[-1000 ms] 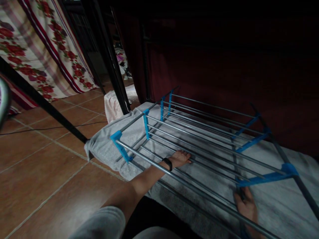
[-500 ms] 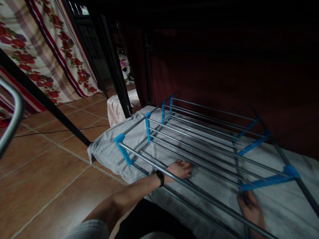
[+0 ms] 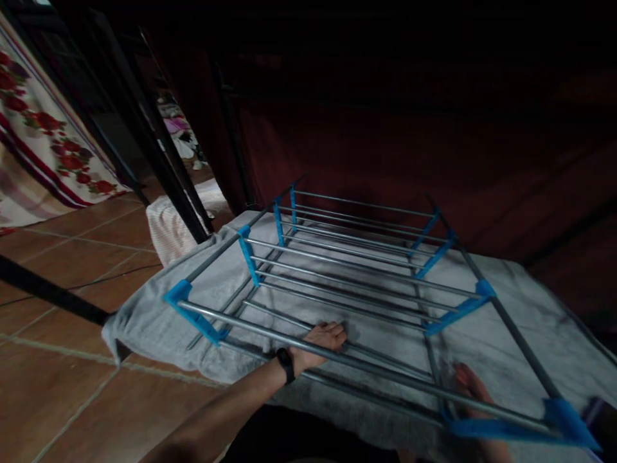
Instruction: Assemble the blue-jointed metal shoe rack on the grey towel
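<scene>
drying rack (image 3: 347, 270) lies over a grey towel (image 3: 149, 321); left hand (image 3: 321, 341) grasps a lower rod, right hand (image 3: 470, 386) rests released underneath.

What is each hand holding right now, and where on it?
Left hand grips a near steel rail of the rack. Right hand lies under the near rails; its grip cannot be told.

The rack (image 3: 337, 270) lies flat over the towel (image 3: 506, 321), its rods close together, leaving only narrow slots above the cloth. The left hand (image 3: 321, 337) is wedged under the front rod; the right hand (image 3: 470, 386) sits under the rods by a blue bracket (image 3: 453, 312). A dark wall (image 3: 385, 141) closes off the far side. To the left, 1 black post (image 3: 168, 173) stands beside a pale bundle (image 3: 166, 225). The tiled floor (image 3: 72, 399) at the near left lies open.
</scene>
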Available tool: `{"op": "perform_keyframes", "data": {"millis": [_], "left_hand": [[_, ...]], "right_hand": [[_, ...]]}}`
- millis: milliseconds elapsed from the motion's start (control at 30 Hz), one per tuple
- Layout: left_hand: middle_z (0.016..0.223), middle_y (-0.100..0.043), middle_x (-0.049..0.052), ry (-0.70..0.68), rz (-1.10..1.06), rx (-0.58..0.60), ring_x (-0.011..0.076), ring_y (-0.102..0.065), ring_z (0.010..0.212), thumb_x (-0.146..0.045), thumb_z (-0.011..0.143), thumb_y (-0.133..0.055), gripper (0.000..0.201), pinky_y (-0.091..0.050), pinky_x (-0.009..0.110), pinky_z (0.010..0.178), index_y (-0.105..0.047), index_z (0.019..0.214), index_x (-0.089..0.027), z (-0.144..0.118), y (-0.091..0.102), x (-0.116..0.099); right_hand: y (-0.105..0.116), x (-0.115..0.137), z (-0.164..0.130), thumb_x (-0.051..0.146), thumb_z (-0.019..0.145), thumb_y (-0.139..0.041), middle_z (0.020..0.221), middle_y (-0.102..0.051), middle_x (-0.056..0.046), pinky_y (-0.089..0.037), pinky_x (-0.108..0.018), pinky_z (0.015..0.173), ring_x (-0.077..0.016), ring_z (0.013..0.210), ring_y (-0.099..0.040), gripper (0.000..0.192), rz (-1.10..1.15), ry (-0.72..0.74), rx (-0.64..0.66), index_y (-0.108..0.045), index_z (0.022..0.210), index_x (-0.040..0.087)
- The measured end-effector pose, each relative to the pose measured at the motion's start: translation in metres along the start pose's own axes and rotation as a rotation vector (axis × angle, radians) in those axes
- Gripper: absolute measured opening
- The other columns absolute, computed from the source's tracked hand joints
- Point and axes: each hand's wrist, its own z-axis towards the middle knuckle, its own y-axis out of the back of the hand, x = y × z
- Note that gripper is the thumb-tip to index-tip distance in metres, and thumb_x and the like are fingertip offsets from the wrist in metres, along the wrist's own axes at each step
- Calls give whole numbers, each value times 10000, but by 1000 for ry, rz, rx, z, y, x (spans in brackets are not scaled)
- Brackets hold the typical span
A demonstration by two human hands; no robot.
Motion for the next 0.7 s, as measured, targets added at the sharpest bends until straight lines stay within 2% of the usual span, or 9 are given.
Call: {"op": "perform_keyframes", "data": {"millis": [100,267,333,433,533,700], "left_hand": [[1162,-646,55,27,-10,-45,212,-603,1057,-200,1005,-369,255,-468,350,929,-592,1125,-228,-5,3,-3],[1213,-659,46,64,-48,-101,194,-611,1079,-191,1010,-365,319,-469,334,989,-581,1240,-240,-14,15,-5],[1231,-659,60,81,-56,-110,203,-612,1091,-273,1024,-377,323,-475,343,990,-586,1268,-236,-16,22,-7],[1174,-680,60,101,-72,-108,214,-628,1056,-366,1026,-394,335,-487,362,975,-612,1250,-245,-18,31,-10],[1119,-691,34,94,-81,-109,202,-638,1034,-327,1024,-414,284,-489,359,975,-628,1198,-262,-22,33,-14],[1238,-667,30,49,-40,-130,213,-617,1141,-221,1017,-392,303,-474,394,1033,-600,1232,-267,-30,22,-18]], "right_hand": [[9,0,-26,612,702,-619,1271,-622,-149,-432,-464,1088,-370,1191,-580,632,42,-46,-37,-601,1172,190],[9,6,-60,597,702,-615,1308,-617,-108,-279,-484,1178,-375,1317,-469,566,27,-63,-95,-658,1116,213],[5,9,-69,621,663,-598,1224,-663,-115,-344,-500,1135,-402,1287,-489,544,2,-104,-143,-683,1016,216],[0,20,-80,662,611,-587,1008,-714,-136,-511,-489,949,-425,1122,-595,542,-51,-183,-177,-691,885,206],[-7,34,-95,666,656,-570,984,-712,-115,-553,-428,857,-372,1046,-634,582,-31,-144,-173,-698,978,199],[-21,49,-122,615,703,-636,1124,-683,-99,-564,-438,854,-369,1136,-601,609,184,-117,-128,-663,1179,236]]}}
